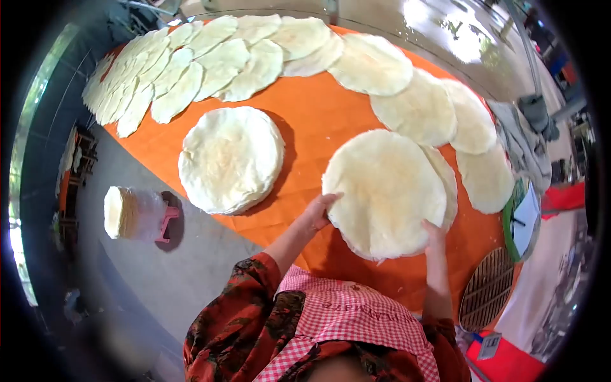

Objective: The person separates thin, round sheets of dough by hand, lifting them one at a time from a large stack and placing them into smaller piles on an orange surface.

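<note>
The plastic bag (145, 213) holds stacked rounds (114, 212); my left hand (320, 210) and right hand (435, 234) clasp the flatbread (385, 191) at its near edge.

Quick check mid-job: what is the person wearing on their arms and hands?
Both hands are bare, with no gloves: left hand, right hand. The left sleeve is dark red with a black flowery print and ends near the elbow. The right sleeve, only partly in view, is the same cloth. A pink-and-white checked apron carries faint lettering.
</note>
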`<move>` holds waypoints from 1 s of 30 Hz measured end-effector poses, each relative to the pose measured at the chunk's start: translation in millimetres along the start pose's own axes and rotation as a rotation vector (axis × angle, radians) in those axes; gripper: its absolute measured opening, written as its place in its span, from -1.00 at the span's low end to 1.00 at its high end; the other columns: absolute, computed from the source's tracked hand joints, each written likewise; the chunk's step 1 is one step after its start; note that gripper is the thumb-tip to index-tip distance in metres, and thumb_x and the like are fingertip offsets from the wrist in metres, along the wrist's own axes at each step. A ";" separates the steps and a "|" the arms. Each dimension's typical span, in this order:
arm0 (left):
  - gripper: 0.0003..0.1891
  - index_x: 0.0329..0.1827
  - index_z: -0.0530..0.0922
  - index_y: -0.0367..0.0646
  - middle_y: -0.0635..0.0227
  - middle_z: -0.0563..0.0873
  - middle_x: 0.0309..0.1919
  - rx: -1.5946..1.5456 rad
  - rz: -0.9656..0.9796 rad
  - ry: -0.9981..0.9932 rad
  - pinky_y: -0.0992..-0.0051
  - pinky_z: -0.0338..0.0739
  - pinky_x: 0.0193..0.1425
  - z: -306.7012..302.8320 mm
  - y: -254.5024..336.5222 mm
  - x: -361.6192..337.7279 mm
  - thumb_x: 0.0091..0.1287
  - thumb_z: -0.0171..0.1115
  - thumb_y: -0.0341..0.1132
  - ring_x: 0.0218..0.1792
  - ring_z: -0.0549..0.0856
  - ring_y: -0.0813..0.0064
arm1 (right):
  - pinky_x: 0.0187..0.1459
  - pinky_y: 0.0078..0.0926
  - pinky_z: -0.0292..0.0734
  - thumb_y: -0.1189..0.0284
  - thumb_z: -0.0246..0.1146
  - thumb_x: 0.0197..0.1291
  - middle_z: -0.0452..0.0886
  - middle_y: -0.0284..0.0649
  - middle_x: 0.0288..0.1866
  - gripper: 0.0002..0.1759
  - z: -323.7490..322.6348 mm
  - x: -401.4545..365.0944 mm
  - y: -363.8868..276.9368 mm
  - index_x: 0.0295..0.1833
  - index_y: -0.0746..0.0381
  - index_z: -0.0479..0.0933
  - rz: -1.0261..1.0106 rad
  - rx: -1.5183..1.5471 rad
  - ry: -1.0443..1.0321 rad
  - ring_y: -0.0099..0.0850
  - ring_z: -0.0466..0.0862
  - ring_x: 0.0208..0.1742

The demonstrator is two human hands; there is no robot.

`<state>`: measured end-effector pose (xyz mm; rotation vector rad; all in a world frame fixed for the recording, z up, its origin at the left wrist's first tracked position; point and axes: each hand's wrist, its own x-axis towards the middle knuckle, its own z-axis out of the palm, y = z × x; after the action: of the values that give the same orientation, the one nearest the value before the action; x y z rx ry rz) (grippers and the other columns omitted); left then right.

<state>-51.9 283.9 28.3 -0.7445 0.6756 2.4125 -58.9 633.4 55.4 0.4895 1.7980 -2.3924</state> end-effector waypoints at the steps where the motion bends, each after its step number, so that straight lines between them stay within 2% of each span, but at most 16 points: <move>1: -0.48 0.33 0.32 -0.26 0.11 0.54 0.18 0.025 0.095 0.002 0.18 0.51 0.24 10.0 2.4 -1.7 0.30 0.17 -0.37 0.12 0.59 0.18 | 0.20 -0.22 0.46 0.63 0.25 -0.05 0.50 -0.07 0.22 -0.24 9.7 -1.1 -15.6 0.37 0.35 0.24 -0.070 -0.077 0.033 -0.15 0.53 0.18; 4: -0.52 0.27 0.37 -0.27 0.14 0.60 0.08 0.057 0.277 0.018 0.23 0.54 0.20 13.0 17.5 -15.0 0.26 0.17 -0.49 0.06 0.63 0.24 | 0.21 -0.31 0.44 0.62 0.26 -0.13 0.49 -0.10 0.23 -0.20 34.3 2.2 -65.6 0.36 0.35 0.26 -0.033 -0.168 -0.050 -0.23 0.52 0.20; 7: -0.59 0.20 0.45 -0.26 0.18 0.65 -0.03 0.210 0.452 0.025 0.31 0.59 0.09 14.8 80.2 -78.7 0.26 0.18 -0.49 -0.03 0.67 0.29 | 0.22 -0.34 0.42 0.61 0.27 -0.13 0.50 -0.11 0.22 -0.21 130.6 -22.5 -116.6 0.35 0.36 0.26 -0.062 -0.235 -0.085 -0.26 0.52 0.19; 8: -0.60 0.19 0.47 -0.25 0.19 0.67 -0.06 0.319 0.525 0.085 0.34 0.61 0.05 11.8 106.8 -109.8 0.25 0.18 -0.48 -0.07 0.68 0.31 | 0.22 -0.34 0.42 0.60 0.29 -0.12 0.51 -0.12 0.21 -0.22 159.5 -22.6 -117.9 0.35 0.36 0.27 -0.080 -0.260 -0.119 -0.27 0.53 0.19; 10: -0.60 0.18 0.45 -0.32 0.15 0.67 -0.08 0.177 0.571 0.146 0.37 0.62 -0.03 -11.3 156.0 -158.2 0.25 0.15 -0.48 -0.12 0.69 0.33 | 0.20 -0.34 0.42 0.57 0.33 -0.08 0.52 -0.13 0.19 -0.24 234.5 -24.5 -112.0 0.33 0.34 0.29 -0.158 -0.215 -0.204 -0.30 0.53 0.18; 12: -0.64 0.14 0.48 -0.28 0.24 0.67 -0.09 0.367 0.819 0.293 0.38 0.60 -0.02 -29.6 202.5 -213.1 0.26 0.15 -0.44 -0.12 0.68 0.42 | 0.27 -0.34 0.37 0.58 0.32 -0.01 0.46 -0.16 0.28 -0.22 307.8 -17.3 -100.6 0.39 0.32 0.22 -0.193 -0.162 -0.400 -0.30 0.47 0.27; 13: -0.63 0.14 0.48 -0.28 0.27 0.67 -0.10 0.367 0.839 0.367 0.41 0.58 -0.01 -44.1 222.4 -234.6 0.26 0.16 -0.43 -0.13 0.67 0.43 | 0.27 -0.33 0.38 0.58 0.34 -0.02 0.45 -0.16 0.29 -0.21 338.6 -7.6 -89.2 0.39 0.32 0.23 -0.163 -0.120 -0.458 -0.29 0.47 0.28; 15: -0.63 0.14 0.46 -0.29 0.30 0.67 -0.12 0.278 0.983 0.260 0.43 0.57 0.00 -76.1 246.8 -265.4 0.26 0.15 -0.44 -0.16 0.67 0.45 | 0.26 -0.31 0.40 0.58 0.36 -0.04 0.50 -0.17 0.22 -0.22 393.5 8.9 -66.8 0.36 0.31 0.26 -0.111 -0.065 -0.534 -0.29 0.51 0.23; 18: -0.57 0.20 0.40 -0.29 0.26 0.62 -0.02 0.187 1.070 0.338 0.43 0.53 0.06 -106.1 254.8 -292.4 0.24 0.17 -0.48 -0.04 0.63 0.44 | 0.25 -0.29 0.42 0.57 0.38 -0.02 0.54 -0.15 0.15 -0.30 452.6 25.8 -38.1 0.29 0.32 0.32 -0.009 -0.084 -0.693 -0.30 0.54 0.17; 21: -0.56 0.21 0.38 -0.28 0.26 0.60 0.01 0.151 0.935 0.464 0.43 0.50 0.10 -174.1 233.0 -272.0 0.24 0.21 -0.48 -0.01 0.61 0.42 | 0.20 -0.31 0.46 0.59 0.36 0.02 0.59 -0.13 0.08 -0.41 479.0 51.8 27.6 0.21 0.37 0.38 0.173 -0.150 -0.608 -0.28 0.61 0.07; 22: -0.54 0.22 0.38 -0.26 0.26 0.61 0.01 0.123 0.904 0.495 0.41 0.52 0.08 -204.4 219.5 -252.0 0.25 0.23 -0.48 -0.01 0.61 0.41 | 0.22 -0.30 0.46 0.59 0.34 0.06 0.57 -0.10 0.12 -0.43 475.0 79.1 70.7 0.22 0.38 0.37 0.227 -0.236 -0.611 -0.27 0.59 0.11; 23: -0.54 0.23 0.38 -0.23 0.25 0.61 0.02 0.064 0.746 0.560 0.36 0.56 0.06 -218.0 209.2 -241.8 0.25 0.23 -0.46 0.02 0.61 0.38 | 0.22 -0.30 0.45 0.58 0.33 0.08 0.56 -0.09 0.14 -0.44 467.5 88.2 101.8 0.22 0.38 0.37 0.276 -0.221 -0.598 -0.27 0.58 0.13; 24: -0.55 0.24 0.36 -0.22 0.24 0.60 0.05 -0.028 0.680 0.507 0.31 0.58 0.04 -238.6 198.2 -229.5 0.28 0.19 -0.44 0.04 0.61 0.34 | 0.23 -0.31 0.45 0.58 0.32 0.10 0.54 -0.07 0.16 -0.46 465.8 91.1 118.9 0.22 0.38 0.36 0.323 -0.206 -0.585 -0.27 0.56 0.16; 25: -0.55 0.25 0.36 -0.21 0.24 0.59 0.07 -0.102 0.701 0.495 0.29 0.58 0.03 -242.4 195.5 -228.3 0.29 0.17 -0.43 0.04 0.61 0.33 | 0.25 -0.31 0.43 0.60 0.27 0.12 0.52 -0.06 0.19 -0.48 471.0 80.9 110.3 0.22 0.39 0.36 0.327 -0.255 -0.501 -0.25 0.53 0.20; 26: -0.55 0.26 0.35 -0.21 0.24 0.59 0.08 -0.177 0.716 0.481 0.28 0.58 0.03 -246.1 194.2 -225.8 0.30 0.15 -0.41 0.05 0.61 0.32 | 0.25 -0.31 0.43 0.61 0.26 0.11 0.52 -0.05 0.19 -0.48 475.3 82.0 107.6 0.22 0.39 0.36 0.309 -0.252 -0.534 -0.25 0.54 0.20; 30: -0.56 0.26 0.34 -0.20 0.24 0.57 0.11 -0.084 0.643 0.521 0.28 0.58 0.03 -247.7 199.1 -227.3 0.32 0.12 -0.41 0.05 0.61 0.32 | 0.22 -0.30 0.47 0.65 0.25 0.06 0.54 -0.05 0.16 -0.48 473.1 76.3 99.5 0.20 0.39 0.37 0.300 -0.260 -0.586 -0.25 0.56 0.17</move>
<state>79.3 -83.5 49.8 -1.3899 1.1665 2.8400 -192.9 162.6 56.9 0.0139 1.5907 -1.8120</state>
